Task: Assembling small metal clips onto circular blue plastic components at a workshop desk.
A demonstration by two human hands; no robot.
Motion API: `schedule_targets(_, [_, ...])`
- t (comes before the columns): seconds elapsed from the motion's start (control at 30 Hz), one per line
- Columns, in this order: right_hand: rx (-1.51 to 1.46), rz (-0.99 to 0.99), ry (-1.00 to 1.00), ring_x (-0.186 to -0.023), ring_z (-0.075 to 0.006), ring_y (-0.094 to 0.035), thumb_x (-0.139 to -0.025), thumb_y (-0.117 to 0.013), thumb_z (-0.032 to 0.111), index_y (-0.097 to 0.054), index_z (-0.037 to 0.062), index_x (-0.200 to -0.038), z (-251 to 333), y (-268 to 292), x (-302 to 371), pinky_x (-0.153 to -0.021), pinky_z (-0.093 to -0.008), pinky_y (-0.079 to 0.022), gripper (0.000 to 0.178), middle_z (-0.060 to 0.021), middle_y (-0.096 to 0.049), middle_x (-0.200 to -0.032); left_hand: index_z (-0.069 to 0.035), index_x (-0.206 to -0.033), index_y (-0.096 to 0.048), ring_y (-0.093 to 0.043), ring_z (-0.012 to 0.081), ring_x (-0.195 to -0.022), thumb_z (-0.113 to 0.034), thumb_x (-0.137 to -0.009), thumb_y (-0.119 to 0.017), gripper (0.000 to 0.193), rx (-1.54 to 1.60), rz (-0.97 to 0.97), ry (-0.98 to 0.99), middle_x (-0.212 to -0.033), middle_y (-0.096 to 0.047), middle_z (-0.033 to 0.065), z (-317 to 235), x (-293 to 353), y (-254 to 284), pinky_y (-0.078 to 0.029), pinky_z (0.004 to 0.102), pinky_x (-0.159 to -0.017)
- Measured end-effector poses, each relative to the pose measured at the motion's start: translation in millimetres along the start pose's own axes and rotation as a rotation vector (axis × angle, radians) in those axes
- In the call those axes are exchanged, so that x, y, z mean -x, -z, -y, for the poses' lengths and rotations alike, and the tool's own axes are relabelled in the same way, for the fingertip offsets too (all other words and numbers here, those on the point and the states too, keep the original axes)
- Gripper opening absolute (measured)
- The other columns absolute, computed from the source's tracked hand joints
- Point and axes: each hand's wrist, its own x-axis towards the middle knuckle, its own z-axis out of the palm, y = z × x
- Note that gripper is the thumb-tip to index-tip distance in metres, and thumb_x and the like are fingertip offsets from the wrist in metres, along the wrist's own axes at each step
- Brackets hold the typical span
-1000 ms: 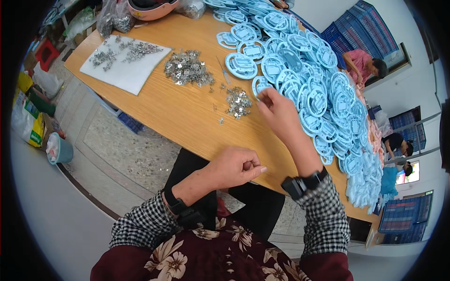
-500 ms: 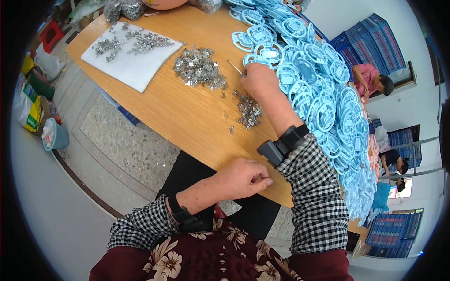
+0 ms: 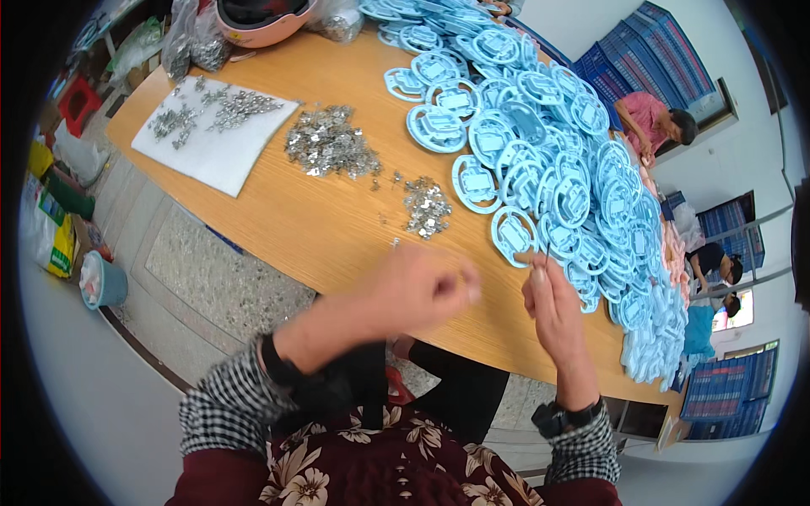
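Note:
My right hand [image 3: 553, 308] is closed, with a thin stick-like tool [image 3: 547, 250] pinched at its fingertips. It is at the near edge of a large heap of light-blue oval plastic frames [image 3: 515, 234]. My left hand [image 3: 413, 291], blurred by motion, is over the front of the table with its fingers curled. Whatever lies inside that curl cannot be made out. Beyond the left hand is a small pile of silvery metal pieces [image 3: 427, 207]. A larger pile of similar metal pieces [image 3: 331, 143] lies farther off to the left.
More metal bits rest on a white foam sheet [image 3: 211, 156] on the wooden table [image 3: 295, 228]. Grey plastic bags [image 3: 211, 46] and a pink helmet [image 3: 270, 32] stand at the far edge. A person in pink [image 3: 650, 122] sits beyond the heap. A bucket [image 3: 108, 282] is on the left floor.
My right hand has come back from near the metal piles toward me, to the near side of the blue heap. My left hand has lifted and moved slightly forward. The view has shifted.

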Motion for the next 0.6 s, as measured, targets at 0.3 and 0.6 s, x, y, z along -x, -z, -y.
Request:
schedule_targets(0.3, [-0.095,-0.308,-0.015,-0.064,-0.009,-0.05,-0.105,-0.047,0.015,-0.062,-0.0021,-0.108,-96,-26,74,-0.06,-0.0253,-0.041,0.023,-0.0007,-0.051,-0.07,-0.007,-0.138,-0.054,-0.062,0.0376,-0.115,-0.032,-0.093,-0.066,0.053,-0.836,-0.406,0.008,-0.124,-0.065,0.021,81,-166,78,-0.048,0.0452,-0.1])
schedule_targets(0.6, [-0.322,-0.404,-0.008,-0.067,-0.008,-0.049,-0.106,-0.048,0.018,-0.062,-0.0032,-0.112,-112,-33,81,-0.061,-0.0247,-0.041,0.026,0.0004,-0.052,-0.072,-0.008,-0.145,-0.049,-0.061,0.0376,-0.117,-0.045,-0.082,-0.072,0.076,-0.912,-0.292,0.183,-0.128,-0.063,0.0235,86,-225,110,-0.049,0.0441,-0.098])
